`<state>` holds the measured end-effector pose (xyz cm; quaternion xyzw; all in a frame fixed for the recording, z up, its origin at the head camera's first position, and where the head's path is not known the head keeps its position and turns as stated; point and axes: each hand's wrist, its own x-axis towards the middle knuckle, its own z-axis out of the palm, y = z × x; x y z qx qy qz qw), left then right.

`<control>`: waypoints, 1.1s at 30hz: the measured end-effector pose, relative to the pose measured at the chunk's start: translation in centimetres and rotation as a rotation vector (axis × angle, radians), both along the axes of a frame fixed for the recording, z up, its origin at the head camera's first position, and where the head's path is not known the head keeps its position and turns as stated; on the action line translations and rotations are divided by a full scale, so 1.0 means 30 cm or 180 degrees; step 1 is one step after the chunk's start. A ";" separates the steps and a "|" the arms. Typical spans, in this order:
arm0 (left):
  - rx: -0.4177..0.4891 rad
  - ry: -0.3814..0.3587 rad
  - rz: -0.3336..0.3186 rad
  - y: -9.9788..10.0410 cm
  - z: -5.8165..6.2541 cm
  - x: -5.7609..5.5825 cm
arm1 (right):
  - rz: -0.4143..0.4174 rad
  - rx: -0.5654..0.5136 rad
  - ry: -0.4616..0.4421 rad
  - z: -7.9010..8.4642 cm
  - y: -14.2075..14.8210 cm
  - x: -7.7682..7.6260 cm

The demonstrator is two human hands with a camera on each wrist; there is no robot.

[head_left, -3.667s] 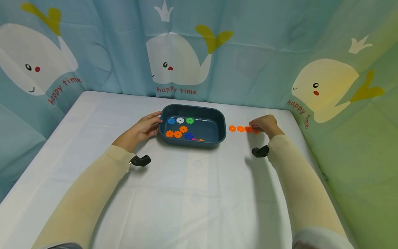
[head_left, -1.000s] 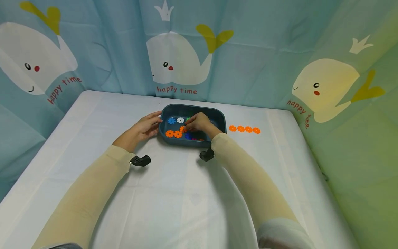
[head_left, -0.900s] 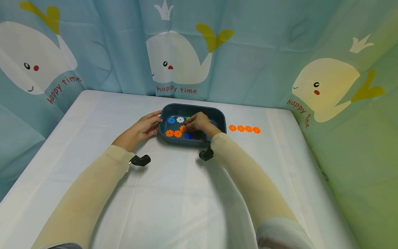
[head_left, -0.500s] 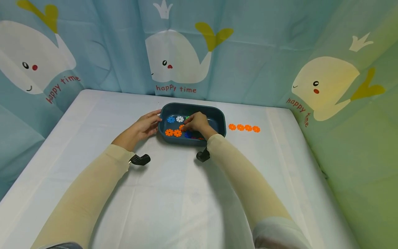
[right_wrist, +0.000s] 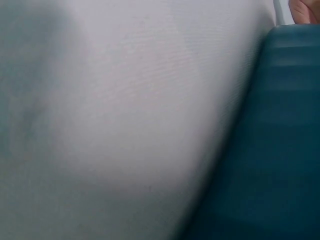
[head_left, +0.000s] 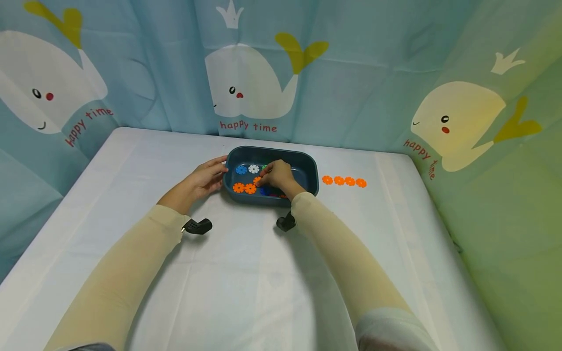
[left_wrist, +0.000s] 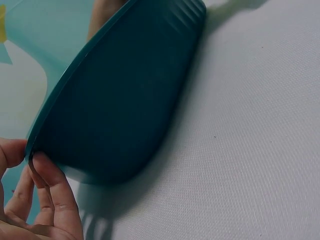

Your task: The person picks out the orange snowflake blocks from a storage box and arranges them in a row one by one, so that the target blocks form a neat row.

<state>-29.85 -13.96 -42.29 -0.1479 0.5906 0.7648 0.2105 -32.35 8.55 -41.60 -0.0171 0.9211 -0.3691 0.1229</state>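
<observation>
A dark teal basin point(head_left: 303, 199) stands on the table. My left hand point(head_left: 206, 179) holds its left end; in the left wrist view, the thumb and fingers point(left_wrist: 55, 187) pinch the rim. My right hand point(head_left: 278, 174) reaches down inside, with thumb and index finger pinching at an orange flower-shaped disc point(head_left: 256, 181), partly covered by the fingertips. Left of it lie two more orange discs point(head_left: 244, 188). Behind them are a blue disc point(head_left: 241, 169) and a white disc point(head_left: 253, 168). A green disc point(head_left: 265, 167) and a dark blue disc point(head_left: 265, 191) are partly hidden by the right hand.
To the right of the basin, several orange discs point(head_left: 344, 181) lie in a row on the white tablecloth point(head_left: 246, 273). A printed curtain point(head_left: 360, 97) hangs right behind the table's far edge.
My right hand has left the row of orange discs and moved left into the basin, where it has stayed with small shifts. My left hand keeps its hold on the rim.
</observation>
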 end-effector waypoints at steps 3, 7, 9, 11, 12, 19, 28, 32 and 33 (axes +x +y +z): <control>0.0002 -0.0012 0.0003 0.001 0.001 0.000 | -0.0025 -0.0022 0.0018 0.001 0.004 -0.005; 0.0011 -0.0024 0.0012 0.004 0.000 -0.001 | -0.0104 -0.0060 0.0042 -0.002 0.009 -0.014; 0.0026 -0.0022 0.0012 0.006 0.000 -0.001 | -0.0140 -0.0133 0.0009 -0.004 0.010 -0.017; 0.0028 -0.0017 0.0016 0.007 0.000 -0.002 | -0.0167 -0.0261 -0.0051 -0.003 0.013 -0.016; 0.0025 -0.0016 0.0020 0.007 -0.001 -0.002 | -0.0169 -0.0319 -0.0080 -0.002 0.014 -0.015; 0.0059 -0.0021 0.0032 0.006 -0.003 -0.001 | -0.0029 -0.0355 -0.0173 0.016 0.037 0.003; 0.0077 0.0001 0.0049 0.008 -0.001 -0.001 | -0.0085 -0.0554 -0.0241 0.014 0.074 0.003; 0.0078 0.0008 0.0065 0.008 -0.003 -0.003 | -0.0090 -0.0600 -0.0292 0.012 0.089 0.000; 0.0076 0.0007 0.0060 0.007 -0.004 -0.004 | -0.0087 -0.0592 -0.0302 0.012 0.092 0.000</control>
